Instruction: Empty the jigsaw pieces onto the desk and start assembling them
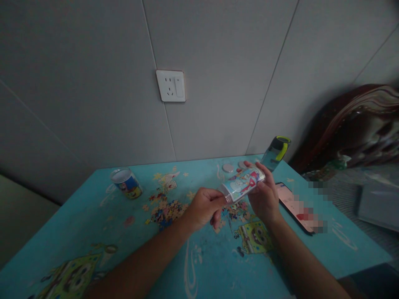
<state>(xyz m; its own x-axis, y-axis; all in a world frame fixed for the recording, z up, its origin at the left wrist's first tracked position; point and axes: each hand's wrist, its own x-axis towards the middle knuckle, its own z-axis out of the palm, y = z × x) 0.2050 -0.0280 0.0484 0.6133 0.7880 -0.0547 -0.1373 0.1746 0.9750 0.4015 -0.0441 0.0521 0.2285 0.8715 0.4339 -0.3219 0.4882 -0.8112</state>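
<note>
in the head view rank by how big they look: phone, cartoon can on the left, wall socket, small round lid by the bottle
1. phone
2. wall socket and cartoon can: look alike, and the socket is farther away, so unranked
3. small round lid

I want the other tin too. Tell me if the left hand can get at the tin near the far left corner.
Probably yes, once freed. The left hand grips the end of the tube, and only flat puzzle pieces lie between it and the tin.

Printed tube (245, 184): glossy, smooth wrap with a clear plastic end. Tin can (127, 183): shiny metal rim, printed glossy label. Tabletop (93, 224): matt printed surface (slightly worn). Headboard (352, 124): polished dark wood.
</note>
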